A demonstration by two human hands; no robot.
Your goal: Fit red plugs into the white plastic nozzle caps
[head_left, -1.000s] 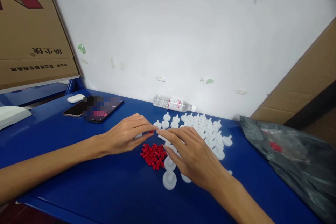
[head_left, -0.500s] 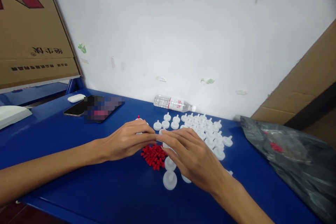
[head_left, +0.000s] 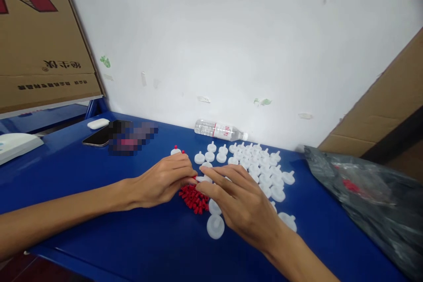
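My left hand (head_left: pixel 167 178) is closed in a pinch on a small red cap (head_left: pixel 194 178), of which only a sliver shows. Facing it, my right hand (head_left: pixel 243 200) grips a white spouted lid (head_left: pixel 201 179) with the spout toward the red cap; the lid's body is mostly behind the fingers. Whether spout and cap touch, I cannot tell. Under the hands lies a pile of red caps (head_left: pixel 194 200). Many white spouted lids (head_left: pixel 264 169) stand to the right and behind. Beyond my left hand, a white lid with a red tip (head_left: pixel 176 150) stands upright.
A clear plastic bottle (head_left: pixel 220 130) lies along the wall. Phones (head_left: pixel 99 136) and a white rounded object (head_left: pixel 98 124) are at the back left. A dark plastic bag (head_left: pixel 363 202) covers the right side of the blue table (head_left: pixel 139 242). Cardboard boxes (head_left: pixel 49 39) flank the table.
My right hand has drawn slightly lower and away from my left, and the white spout now shows between them. A red cap edge has come into view at my left fingertips.
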